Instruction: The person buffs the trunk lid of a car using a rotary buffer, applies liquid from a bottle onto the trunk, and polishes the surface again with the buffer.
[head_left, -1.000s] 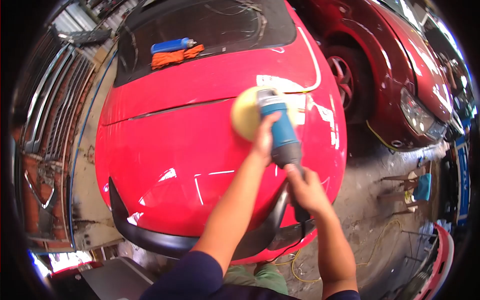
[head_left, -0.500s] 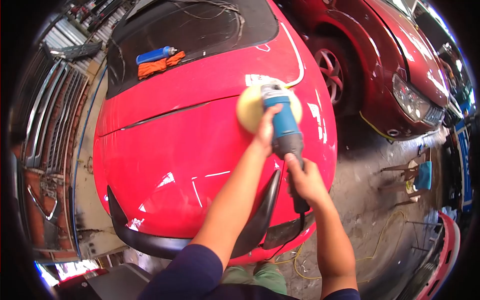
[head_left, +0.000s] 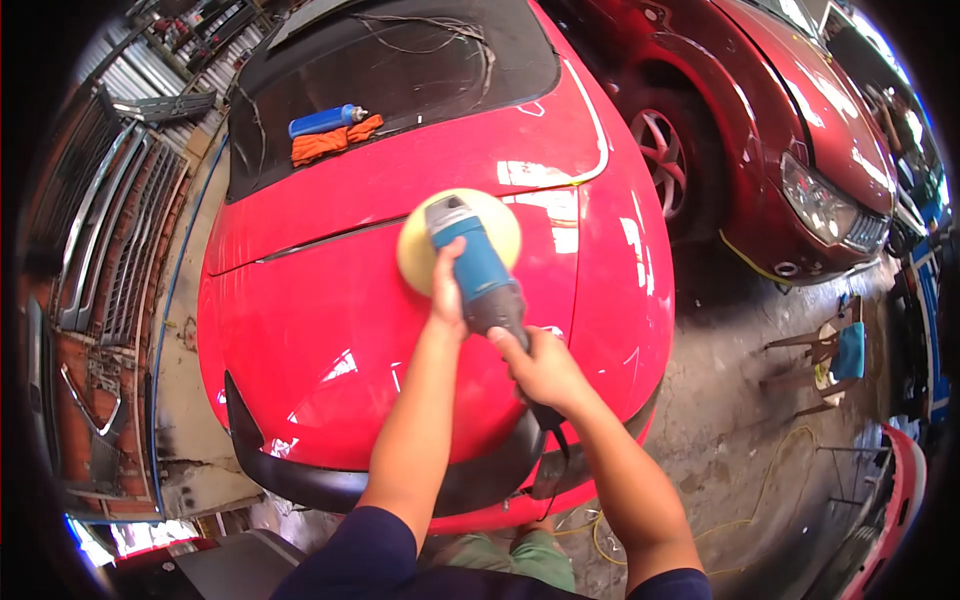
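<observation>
A blue and grey polisher point(head_left: 478, 262) with a round yellow pad point(head_left: 418, 250) rests on the red car panel point(head_left: 320, 330). My left hand point(head_left: 450, 288) is closed on the tool's blue body near the pad. Farther back, my right hand point(head_left: 543, 368) wraps round its dark rear handle, from which a black cord hangs. The undersides of both hands' grips are partly hidden by the tool. A blue bottle point(head_left: 325, 121) and an orange cloth point(head_left: 330, 142) lie side by side near the dark glass.
A dark red car point(head_left: 740, 140) stands close on the right. On the floor are a chair with a blue cloth point(head_left: 848, 350), a yellow cable point(head_left: 765, 490) and a red bumper point(head_left: 905, 490). Car grilles point(head_left: 110, 240) lean at the left, beside a blue hose point(head_left: 175, 290).
The polisher, held in both my hands, has moved left across the red panel, and its body is now more tilted. The bottle and cloth lie as before.
</observation>
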